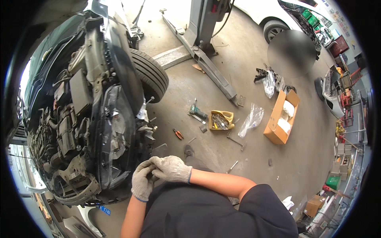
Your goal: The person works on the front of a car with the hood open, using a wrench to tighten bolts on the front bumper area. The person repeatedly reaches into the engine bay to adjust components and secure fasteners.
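Both my hands wear off-white knitted work gloves and meet in front of my body, beside the front of a car with its bumper off. My left hand [143, 182] is closed, its fingers curled up against the other glove. Across it from the right comes my right hand [173, 169], fingers bent and pressed together over the left fingertips. Whatever lies between them, if anything, is hidden by the gloves. Just left of the hands is the car's headlight [118, 119], next to the exposed engine bay [65, 131].
On the floor lie pliers [177, 134], a green power tool [197, 112], a cut-open yellow jug of tools [222, 121], a plastic bag [251, 120] and an open cardboard box [278, 121]. A lift post [204, 23] with its arms stands beyond the car's front tyre [150, 73].
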`<state>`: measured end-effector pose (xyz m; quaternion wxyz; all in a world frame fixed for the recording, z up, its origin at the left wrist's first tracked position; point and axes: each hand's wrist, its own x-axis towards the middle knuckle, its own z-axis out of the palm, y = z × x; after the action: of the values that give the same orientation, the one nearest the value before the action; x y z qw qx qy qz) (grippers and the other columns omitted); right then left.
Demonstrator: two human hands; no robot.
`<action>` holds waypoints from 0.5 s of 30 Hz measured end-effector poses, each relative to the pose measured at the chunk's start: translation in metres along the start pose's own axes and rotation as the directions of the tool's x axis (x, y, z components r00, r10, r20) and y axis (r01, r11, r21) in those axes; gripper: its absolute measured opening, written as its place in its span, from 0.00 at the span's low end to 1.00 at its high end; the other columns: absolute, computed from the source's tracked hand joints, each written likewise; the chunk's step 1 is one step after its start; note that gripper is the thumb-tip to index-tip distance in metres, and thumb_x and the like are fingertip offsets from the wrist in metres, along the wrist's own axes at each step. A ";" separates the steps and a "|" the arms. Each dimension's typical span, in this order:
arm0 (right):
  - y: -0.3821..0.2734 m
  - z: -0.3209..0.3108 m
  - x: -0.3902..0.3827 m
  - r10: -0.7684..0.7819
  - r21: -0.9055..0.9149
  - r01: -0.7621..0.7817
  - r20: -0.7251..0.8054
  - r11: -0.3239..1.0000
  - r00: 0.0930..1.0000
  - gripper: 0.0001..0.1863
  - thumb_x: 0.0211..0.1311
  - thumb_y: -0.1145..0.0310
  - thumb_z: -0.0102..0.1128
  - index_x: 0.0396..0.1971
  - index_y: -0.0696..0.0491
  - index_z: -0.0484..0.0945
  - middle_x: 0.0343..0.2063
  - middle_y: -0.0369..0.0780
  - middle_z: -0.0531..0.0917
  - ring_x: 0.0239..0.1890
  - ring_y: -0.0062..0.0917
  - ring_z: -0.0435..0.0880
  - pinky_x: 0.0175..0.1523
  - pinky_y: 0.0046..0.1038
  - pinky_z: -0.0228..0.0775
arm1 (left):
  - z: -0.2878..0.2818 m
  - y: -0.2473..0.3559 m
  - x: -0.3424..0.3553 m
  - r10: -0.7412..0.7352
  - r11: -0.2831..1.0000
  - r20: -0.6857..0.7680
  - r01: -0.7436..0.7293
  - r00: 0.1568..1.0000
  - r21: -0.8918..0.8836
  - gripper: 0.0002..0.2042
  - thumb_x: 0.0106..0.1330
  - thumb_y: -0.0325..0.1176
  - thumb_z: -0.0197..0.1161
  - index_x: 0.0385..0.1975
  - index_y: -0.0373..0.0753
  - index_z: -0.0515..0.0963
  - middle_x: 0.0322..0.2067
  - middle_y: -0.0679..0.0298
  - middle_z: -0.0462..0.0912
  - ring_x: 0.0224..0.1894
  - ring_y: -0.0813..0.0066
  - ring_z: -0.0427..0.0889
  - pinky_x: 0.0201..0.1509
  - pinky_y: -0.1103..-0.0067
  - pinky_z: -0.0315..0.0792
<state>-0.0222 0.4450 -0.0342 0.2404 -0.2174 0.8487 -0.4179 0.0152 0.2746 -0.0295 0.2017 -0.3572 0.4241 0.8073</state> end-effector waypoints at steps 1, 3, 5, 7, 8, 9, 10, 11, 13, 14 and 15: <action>0.010 0.000 -0.002 0.016 0.026 -0.016 0.000 1.000 1.000 0.20 0.63 0.60 0.54 0.52 0.52 0.71 0.30 0.51 0.85 0.35 0.48 0.85 0.41 0.45 0.76 | -0.007 -0.004 -0.004 0.014 0.998 -0.030 -0.016 0.999 -0.062 0.12 0.65 0.20 0.49 0.44 0.33 0.78 0.35 0.56 0.83 0.33 0.67 0.84 0.34 0.74 0.82; 0.046 0.007 -0.005 0.094 0.044 -0.093 -0.011 0.995 0.996 0.19 0.64 0.58 0.52 0.49 0.54 0.72 0.32 0.52 0.85 0.38 0.49 0.84 0.45 0.45 0.75 | -0.015 -0.011 0.000 -0.041 0.999 -0.085 0.038 0.996 -0.037 0.13 0.63 0.18 0.47 0.43 0.32 0.77 0.32 0.56 0.81 0.30 0.67 0.81 0.31 0.76 0.78; 0.092 0.014 -0.014 0.235 0.068 -0.235 0.016 0.970 0.972 0.18 0.64 0.57 0.52 0.47 0.54 0.74 0.35 0.52 0.85 0.42 0.48 0.84 0.48 0.45 0.74 | -0.014 -0.017 -0.002 -0.075 0.997 -0.128 0.078 0.989 0.019 0.13 0.63 0.19 0.48 0.43 0.32 0.77 0.31 0.56 0.81 0.29 0.68 0.81 0.30 0.76 0.77; 0.131 0.014 -0.032 0.385 0.023 -0.386 0.027 0.922 0.922 0.19 0.64 0.55 0.52 0.46 0.54 0.75 0.36 0.53 0.84 0.44 0.48 0.83 0.50 0.45 0.73 | -0.011 -0.024 0.002 -0.117 0.991 -0.151 0.126 0.982 0.051 0.12 0.63 0.20 0.48 0.43 0.33 0.77 0.31 0.57 0.80 0.28 0.68 0.80 0.30 0.76 0.77; 0.146 0.009 -0.046 0.447 -0.003 -0.447 0.020 0.894 0.894 0.19 0.64 0.55 0.52 0.46 0.54 0.76 0.36 0.54 0.84 0.44 0.48 0.83 0.50 0.45 0.73 | -0.010 -0.028 0.005 -0.144 0.986 -0.142 0.155 0.979 0.064 0.11 0.63 0.20 0.49 0.42 0.33 0.77 0.30 0.57 0.80 0.28 0.69 0.80 0.30 0.76 0.77; 0.161 0.004 -0.059 0.523 0.025 -0.523 0.022 0.852 0.852 0.19 0.63 0.55 0.51 0.44 0.55 0.78 0.37 0.55 0.84 0.44 0.50 0.83 0.51 0.47 0.73 | -0.009 -0.032 0.009 -0.175 0.979 -0.130 0.186 0.976 0.078 0.11 0.63 0.21 0.50 0.42 0.34 0.77 0.30 0.57 0.80 0.28 0.69 0.80 0.30 0.77 0.76; 0.175 0.001 -0.074 0.598 0.052 -0.598 0.024 0.799 0.801 0.20 0.62 0.56 0.50 0.42 0.57 0.79 0.39 0.56 0.84 0.44 0.52 0.83 0.51 0.48 0.73 | -0.008 -0.038 0.015 -0.209 0.971 -0.113 0.220 0.971 0.094 0.10 0.63 0.22 0.50 0.41 0.34 0.77 0.30 0.58 0.80 0.28 0.69 0.80 0.29 0.77 0.76; 0.196 0.006 -0.090 0.659 -0.016 -0.659 0.036 0.752 0.751 0.21 0.62 0.55 0.50 0.43 0.57 0.80 0.40 0.57 0.83 0.45 0.52 0.83 0.52 0.47 0.73 | -0.009 -0.047 0.024 -0.235 0.959 -0.121 0.250 0.964 0.134 0.08 0.63 0.23 0.52 0.40 0.35 0.77 0.29 0.59 0.79 0.27 0.70 0.79 0.28 0.78 0.75; 0.246 0.009 -0.116 0.755 -0.095 -0.751 0.010 0.653 0.656 0.22 0.61 0.54 0.50 0.44 0.56 0.81 0.41 0.55 0.84 0.46 0.50 0.83 0.54 0.45 0.73 | -0.035 -0.081 0.059 -0.325 0.937 -0.050 0.328 0.945 0.118 0.08 0.63 0.23 0.53 0.40 0.34 0.76 0.28 0.59 0.79 0.24 0.73 0.78 0.24 0.80 0.72; 0.271 0.009 -0.135 0.788 -0.114 -0.783 0.000 0.611 0.615 0.22 0.62 0.54 0.50 0.44 0.55 0.82 0.40 0.53 0.85 0.46 0.49 0.84 0.54 0.44 0.73 | -0.043 -0.101 0.074 -0.377 0.923 -0.023 0.378 0.926 0.068 0.08 0.63 0.23 0.53 0.40 0.34 0.77 0.27 0.60 0.79 0.24 0.74 0.77 0.23 0.81 0.71; 0.294 0.010 -0.154 0.817 -0.133 -0.810 -0.003 0.571 0.576 0.22 0.62 0.54 0.50 0.44 0.55 0.82 0.40 0.51 0.86 0.46 0.47 0.84 0.54 0.43 0.73 | -0.043 -0.119 0.084 -0.370 0.909 -0.090 0.380 0.925 0.171 0.09 0.63 0.23 0.52 0.40 0.34 0.77 0.27 0.60 0.79 0.23 0.74 0.77 0.23 0.81 0.71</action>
<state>0.0556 0.6904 -0.2444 0.4166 0.1707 0.8697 -0.2025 0.0520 0.3070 -0.1729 0.3736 -0.4340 0.4264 0.7002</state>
